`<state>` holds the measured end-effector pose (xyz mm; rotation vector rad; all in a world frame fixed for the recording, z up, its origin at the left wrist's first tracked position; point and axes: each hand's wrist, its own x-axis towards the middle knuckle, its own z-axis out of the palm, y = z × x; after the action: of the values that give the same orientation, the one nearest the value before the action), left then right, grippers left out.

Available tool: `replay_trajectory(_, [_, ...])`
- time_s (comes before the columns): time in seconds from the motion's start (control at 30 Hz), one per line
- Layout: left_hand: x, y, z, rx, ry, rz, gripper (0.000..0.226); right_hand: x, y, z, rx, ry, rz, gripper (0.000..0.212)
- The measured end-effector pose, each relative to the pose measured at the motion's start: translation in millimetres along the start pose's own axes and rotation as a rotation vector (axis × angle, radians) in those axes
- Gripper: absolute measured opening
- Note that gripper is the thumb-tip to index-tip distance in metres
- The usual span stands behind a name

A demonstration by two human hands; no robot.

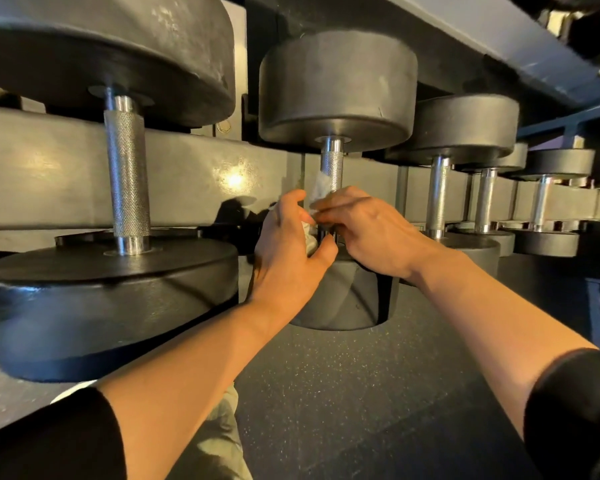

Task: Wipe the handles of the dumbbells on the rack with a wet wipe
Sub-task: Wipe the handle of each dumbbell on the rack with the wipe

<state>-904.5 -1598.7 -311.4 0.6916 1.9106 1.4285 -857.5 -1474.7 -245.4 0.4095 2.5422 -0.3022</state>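
The wipe (317,188) is bunched around the lower part of the handle (331,168) on the middle dumbbell (338,88), which sits on the rack (49,168) between a bigger one on the left and smaller ones trailing off right. Both hands are on it: the left hand (290,251) curls round the wipe from the left, and the right hand (364,230) pinches its edge against the bar.

To do this bit properly, the person probably wants the wipe wrapped fully round the knurling, then twisted while sliding end to end so the grooves get cleaned, including the smooth collars.

Hard to see: the lower half of the handle is behind the fingers, most of the wipe is buried in the palms, and how damp it is can't be told. The far dumbbells get blurry.
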Motion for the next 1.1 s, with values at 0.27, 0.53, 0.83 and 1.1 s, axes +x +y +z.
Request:
replay_trajectory(0.27, [-1,-4,2,0.014,0.011,0.009,0.060,-19,-5,10,0.287,0.101,0.189,0.032])
replay_trajectory(0.53, [-3,-4,4,0.006,0.049,0.042,0.053,16,11,14,0.135,0.558,0.175,0.027])
replay_trajectory(0.83, [-1,-5,4,0.059,0.051,0.050,0.053,8,23,14,0.251,0.416,0.127,0.026])
replay_trajectory(1.1, [-5,-5,4,0.078,0.129,0.073,0.036,-20,33,22,0.629,0.091,0.137,0.015])
